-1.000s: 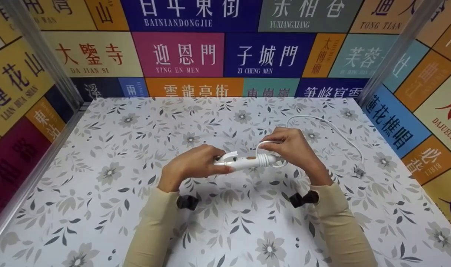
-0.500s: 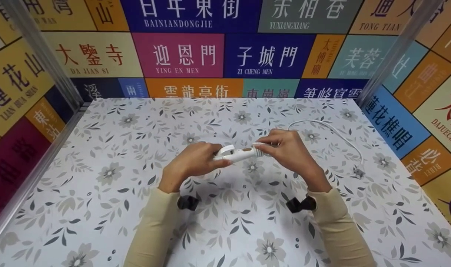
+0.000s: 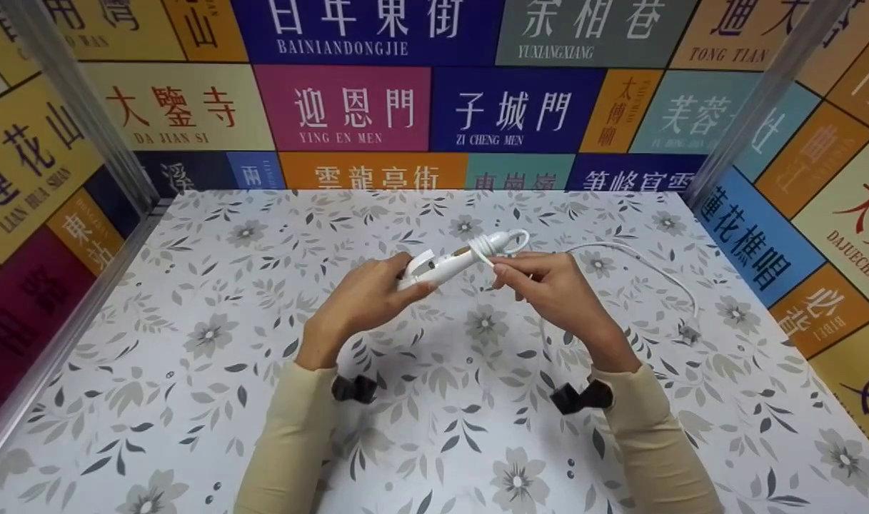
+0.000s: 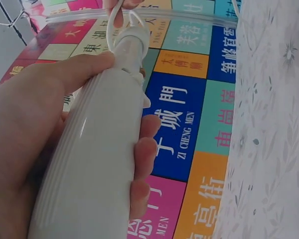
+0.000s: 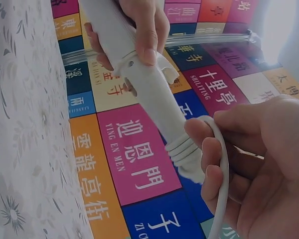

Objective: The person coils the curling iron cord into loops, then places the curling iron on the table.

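A white curling iron (image 3: 450, 268) with a raised clamp lever is held above the table, slanting up to the right. My left hand (image 3: 363, 294) grips its wide ridged end (image 4: 92, 154), thumb along one side and fingertips round the other. Several turns of the white cord (image 5: 182, 152) lie round the narrow handle end. My right hand (image 3: 564, 289) pinches the running cord between thumb and fingers, close beside those turns. In the right wrist view the cord passes across the curled fingers (image 5: 212, 149) and hangs down.
The loose cord (image 3: 638, 251) curves over the right of the flower-patterned table (image 3: 277, 428) to a grey plug (image 3: 687, 333). Panels with coloured lettering (image 3: 341, 107) stand behind and at both sides.
The iron's handle end has swung up and away. My right hand has carried the cord round the handle and is now on its near side. The loose cord has been drawn in slightly.
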The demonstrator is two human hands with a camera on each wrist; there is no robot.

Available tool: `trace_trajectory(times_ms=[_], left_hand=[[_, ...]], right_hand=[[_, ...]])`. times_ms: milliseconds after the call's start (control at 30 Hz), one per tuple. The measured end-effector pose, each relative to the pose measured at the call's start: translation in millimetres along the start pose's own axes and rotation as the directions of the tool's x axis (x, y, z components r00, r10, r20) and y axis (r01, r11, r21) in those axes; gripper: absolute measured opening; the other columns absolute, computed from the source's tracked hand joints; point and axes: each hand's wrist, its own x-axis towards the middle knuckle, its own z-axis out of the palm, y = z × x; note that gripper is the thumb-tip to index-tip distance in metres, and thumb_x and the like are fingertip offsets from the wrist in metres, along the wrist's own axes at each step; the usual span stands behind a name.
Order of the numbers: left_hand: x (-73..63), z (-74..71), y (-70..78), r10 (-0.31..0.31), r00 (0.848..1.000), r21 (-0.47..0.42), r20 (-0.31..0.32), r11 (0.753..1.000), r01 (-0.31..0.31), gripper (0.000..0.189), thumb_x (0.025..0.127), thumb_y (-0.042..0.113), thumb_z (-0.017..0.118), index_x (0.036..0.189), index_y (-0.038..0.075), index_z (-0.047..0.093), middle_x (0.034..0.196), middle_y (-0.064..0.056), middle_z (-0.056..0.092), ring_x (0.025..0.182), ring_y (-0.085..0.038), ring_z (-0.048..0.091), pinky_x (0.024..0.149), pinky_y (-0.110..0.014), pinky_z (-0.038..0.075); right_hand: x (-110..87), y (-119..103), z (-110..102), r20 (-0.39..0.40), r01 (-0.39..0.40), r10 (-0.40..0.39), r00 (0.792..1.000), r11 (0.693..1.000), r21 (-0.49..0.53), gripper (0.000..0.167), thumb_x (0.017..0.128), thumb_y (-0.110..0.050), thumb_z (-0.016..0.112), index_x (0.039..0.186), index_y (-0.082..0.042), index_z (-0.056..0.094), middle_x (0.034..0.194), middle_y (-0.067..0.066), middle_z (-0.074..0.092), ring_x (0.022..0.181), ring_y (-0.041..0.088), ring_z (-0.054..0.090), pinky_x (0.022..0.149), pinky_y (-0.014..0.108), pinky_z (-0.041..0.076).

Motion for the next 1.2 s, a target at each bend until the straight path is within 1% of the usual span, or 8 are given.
trace_trajectory(times_ms=[100,300,400,567,867,967,1067,1200], left_hand=[[-1.3,-2.7,-1.6,-0.010,1.000,-0.062,-0.004,0.998,0.010,0.034,0.097,0.047,0.062,0.104,0.014,0.060,0.077,-0.002,0.055,0.060,-0.015,0.044,0.057,-0.030,0.037],[-2.2,-6.6,-2.4,-0.039,0.999,-0.150,-0.001,0.988,0.039,0.038,0.098,0.048,0.060,0.115,0.014,0.061,0.085,-0.003,0.061,0.066,-0.016,0.049,0.061,-0.031,0.041],[-3.6,-9.1,-2.8,-0.055,0.998,-0.192,-0.007,0.980,0.053,0.039,0.098,0.048,0.060,0.118,0.015,0.061,0.087,-0.003,0.062,0.068,-0.016,0.050,0.061,-0.031,0.042],[-6.0,-13.6,-3.9,-0.092,0.996,-0.234,-0.010,0.968,0.087,0.039,0.098,0.048,0.060,0.120,0.016,0.059,0.090,-0.005,0.063,0.070,-0.017,0.054,0.059,-0.031,0.045],[-7.5,-19.2,-5.5,-0.092,0.996,-0.260,-0.015,0.962,0.085,0.040,0.097,0.048,0.061,0.125,0.019,0.059,0.098,-0.005,0.065,0.077,-0.019,0.059,0.065,-0.033,0.050],[-7.0,-18.8,-6.2,-0.066,0.998,-0.257,-0.013,0.964,0.061,0.041,0.097,0.050,0.061,0.123,0.019,0.060,0.098,-0.005,0.066,0.075,-0.019,0.060,0.063,-0.032,0.050],[-7.3,-18.1,-6.7,-0.045,0.999,-0.257,-0.001,0.965,0.044,0.044,0.096,0.053,0.061,0.125,0.020,0.060,0.098,-0.005,0.066,0.074,-0.019,0.060,0.062,-0.031,0.050],[-8.1,-17.6,-7.0,-0.016,1.000,-0.257,0.015,0.966,0.019,0.043,0.095,0.052,0.062,0.124,0.022,0.062,0.097,-0.004,0.066,0.075,-0.018,0.059,0.063,-0.031,0.049]], right_hand=[[0.8,3,-1,0.023,-0.021,0.020,1.000,0.999,0.046,0.020,0.100,-0.024,0.063,0.102,-0.014,0.080,0.087,0.006,0.073,0.067,0.024,0.057,0.055,0.023,0.042],[4.3,15,-4,0.096,-0.029,0.017,0.995,0.991,0.129,0.021,0.101,-0.021,0.060,0.104,-0.011,0.079,0.082,-0.002,0.072,0.068,0.013,0.059,0.060,0.025,0.049],[6.8,25,-6,0.142,-0.039,0.016,0.990,0.987,0.158,0.022,0.101,-0.021,0.060,0.106,-0.011,0.078,0.080,-0.004,0.072,0.067,0.011,0.059,0.059,0.024,0.048],[11.1,43,-8,0.196,-0.097,0.067,0.978,0.984,0.150,0.024,0.101,-0.025,0.060,0.110,-0.012,0.078,0.077,-0.005,0.072,0.066,0.009,0.061,0.051,0.021,0.040],[16.0,64,-9,0.281,-0.128,0.081,0.956,0.980,0.155,0.028,0.102,-0.023,0.059,0.105,-0.002,0.077,0.082,-0.007,0.075,0.072,0.011,0.066,0.065,0.024,0.049],[16.2,68,-9,0.271,-0.165,0.130,0.954,0.980,0.109,0.028,0.101,-0.028,0.060,0.103,-0.007,0.079,0.078,-0.004,0.073,0.068,0.012,0.060,0.063,0.025,0.047],[15.7,70,-7,0.233,-0.217,0.202,0.951,0.975,0.042,0.034,0.098,-0.040,0.063,0.092,-0.013,0.081,0.073,-0.002,0.072,0.066,0.015,0.056,0.060,0.027,0.045],[15.2,68,-4,0.179,-0.256,0.257,0.950,0.966,-0.029,0.045,0.093,-0.053,0.065,0.076,-0.014,0.080,0.061,-0.001,0.066,0.073,0.016,0.063,0.069,0.030,0.052]])
